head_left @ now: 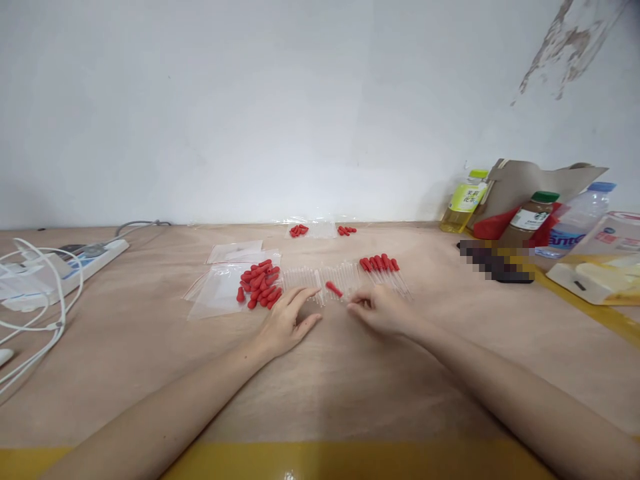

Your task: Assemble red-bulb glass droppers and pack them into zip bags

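Observation:
My left hand [289,321] rests open, its fingertips over the lower ends of a row of clear thin tubes [300,277]. Beside it lies a pile of red rubber bulbs [257,283] on clear plastic bags [213,293]. One loose red bulb [334,289] lies between my hands, by more thin tubes. My right hand [384,310] is closed in a pinch just right of that bulb; whatever is between its fingertips is too small to make out. Behind it, several droppers [381,263] lie side by side, red bulbs fitted on clear tubes.
At the back, by the wall, a clear bag [321,230] lies between two small groups of red bulbs [299,231]. A power strip [95,267] with white cables [63,293] is at left. Bottles [465,203] and a clear package [600,263] stand at right.

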`<state>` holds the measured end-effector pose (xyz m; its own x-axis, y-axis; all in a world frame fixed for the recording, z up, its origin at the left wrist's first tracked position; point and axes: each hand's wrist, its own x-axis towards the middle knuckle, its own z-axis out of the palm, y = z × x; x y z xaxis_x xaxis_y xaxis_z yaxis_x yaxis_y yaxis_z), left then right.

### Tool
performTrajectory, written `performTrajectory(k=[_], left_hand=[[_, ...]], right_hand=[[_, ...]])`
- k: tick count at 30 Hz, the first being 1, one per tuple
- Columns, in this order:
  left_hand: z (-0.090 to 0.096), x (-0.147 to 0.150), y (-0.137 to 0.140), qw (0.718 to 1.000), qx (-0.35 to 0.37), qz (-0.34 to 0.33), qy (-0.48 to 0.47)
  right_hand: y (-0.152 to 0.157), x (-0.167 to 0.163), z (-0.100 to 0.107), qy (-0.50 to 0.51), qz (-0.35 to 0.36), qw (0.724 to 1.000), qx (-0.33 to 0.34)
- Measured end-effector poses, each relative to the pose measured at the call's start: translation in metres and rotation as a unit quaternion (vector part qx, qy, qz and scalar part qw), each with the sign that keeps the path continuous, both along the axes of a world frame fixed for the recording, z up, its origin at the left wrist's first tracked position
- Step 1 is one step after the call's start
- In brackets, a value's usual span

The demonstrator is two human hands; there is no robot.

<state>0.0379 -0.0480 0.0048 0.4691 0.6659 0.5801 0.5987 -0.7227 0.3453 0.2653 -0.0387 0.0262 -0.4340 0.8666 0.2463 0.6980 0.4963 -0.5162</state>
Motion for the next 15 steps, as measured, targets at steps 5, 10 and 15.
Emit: performTrajectory(k=[5, 10, 15], left_hand=[[0.001, 0.0, 0.0, 1.0, -0.027, -0.005, 0.015], [-0.001, 0.0, 0.002, 1.0, -0.023, -0.009, 0.016], [0.0, -0.001, 0.001, 0.999, -0.026, -0.013, 0.021]], right_hand=[[0.038, 0.031, 0.005, 0.021, -0.209, 0.978, -0.019], [0.053, 0.037, 0.008, -0.064, -0.29, 0.955, -0.02], [0.054, 0.028, 0.009, -0.1, -0.319, 0.942, -0.023]])
